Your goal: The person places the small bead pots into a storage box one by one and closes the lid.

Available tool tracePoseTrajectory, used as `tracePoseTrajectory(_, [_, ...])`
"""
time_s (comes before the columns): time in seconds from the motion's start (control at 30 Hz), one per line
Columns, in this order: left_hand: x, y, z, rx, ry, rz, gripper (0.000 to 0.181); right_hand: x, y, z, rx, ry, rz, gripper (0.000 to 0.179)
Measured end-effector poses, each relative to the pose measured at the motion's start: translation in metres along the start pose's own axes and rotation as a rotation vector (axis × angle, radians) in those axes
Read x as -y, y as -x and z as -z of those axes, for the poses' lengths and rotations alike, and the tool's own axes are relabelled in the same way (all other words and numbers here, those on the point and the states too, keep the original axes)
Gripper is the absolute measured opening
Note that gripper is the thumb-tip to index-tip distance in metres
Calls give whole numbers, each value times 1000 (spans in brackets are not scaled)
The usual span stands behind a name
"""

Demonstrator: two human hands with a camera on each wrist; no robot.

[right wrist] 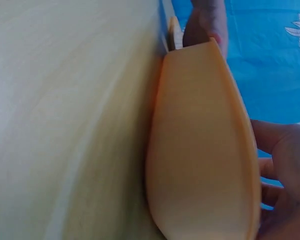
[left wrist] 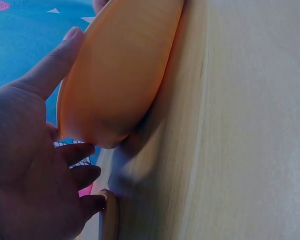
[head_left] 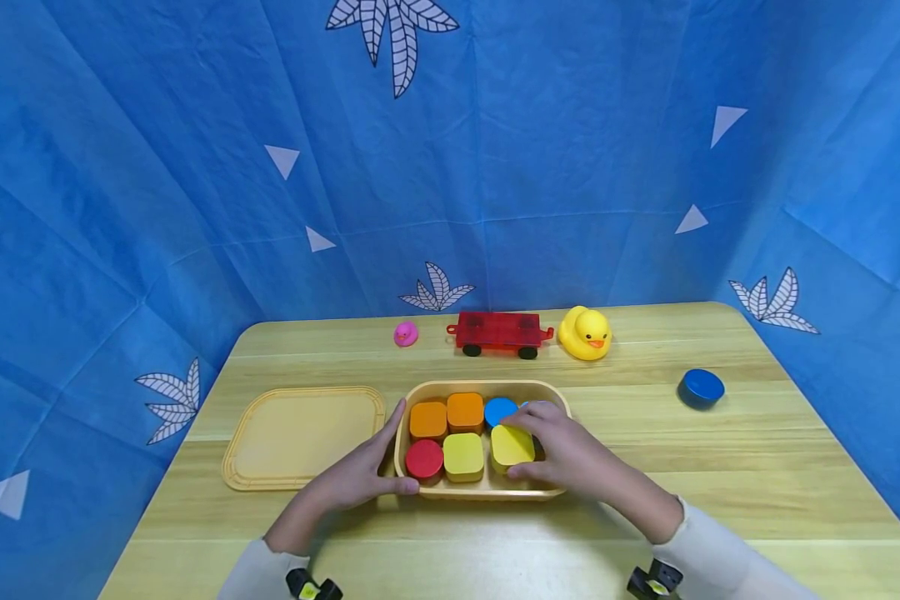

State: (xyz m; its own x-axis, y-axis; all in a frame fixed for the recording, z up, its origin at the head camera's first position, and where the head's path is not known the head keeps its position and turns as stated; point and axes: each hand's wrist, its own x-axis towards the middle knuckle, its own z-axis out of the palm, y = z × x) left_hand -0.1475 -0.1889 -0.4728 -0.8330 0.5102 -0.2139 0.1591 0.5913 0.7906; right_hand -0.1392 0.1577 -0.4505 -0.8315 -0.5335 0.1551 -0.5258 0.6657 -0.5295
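A tan plastic box [head_left: 487,493] stands at the middle of the table, full of short coloured blocks. In the head view, my right hand [head_left: 562,442] reaches into its right end and pinches a yellow rounded-square block [head_left: 512,450] between thumb and fingers. My left hand [head_left: 360,471] steadies the box's left end, its thumb along the front rim and its fingers fairly straight. Beside the held block lie a second yellow block [head_left: 463,457], a red round block [head_left: 424,460], two orange blocks [head_left: 465,412] and a blue round block [head_left: 499,411]. Another blue piece is mostly hidden behind my right hand.
A flat tan lid [head_left: 303,437] lies left of the box. Along the back are a small pink duck [head_left: 406,334], a red toy wagon [head_left: 498,331] and a yellow duck [head_left: 585,333]. A dark blue round block [head_left: 701,389] sits toward the right. Blue cloth [head_left: 495,167] hangs behind.
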Motion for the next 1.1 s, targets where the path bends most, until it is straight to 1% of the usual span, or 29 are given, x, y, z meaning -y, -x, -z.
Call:
tracePoseTrajectory(0.2, [0, 0, 0, -1, -5, -10, 124, 2, -4, -11, -54, 134, 27, 63])
tracePoseTrajectory(0.37, [1, 0, 0, 0, -1, -17, 124, 3, -3, -18, -96, 195, 17, 64])
tracePoseTrajectory(0.47, [1, 0, 0, 0, -3, -19, 124, 4, -2, -20, -111, 212, 8, 63])
tracePoseTrajectory(0.57, [2, 0, 0, -1, -5, -19, 124, 4, -2, -21, -119, 235, 17, 62])
tracePoseTrajectory(0.7, [2, 0, -1, -3, -8, -14, 124, 4, -2, -21, -116, 252, 24, 61])
tracePoseTrajectory(0.87, [0, 0, -1, -3, -7, -9, 124, 4, -2, -22, -107, 268, 13, 62])
tracePoseTrajectory(1.1, [0, 0, -1, -6, -12, -9, 123, 3, -2, -22, -97, 268, 8, 62])
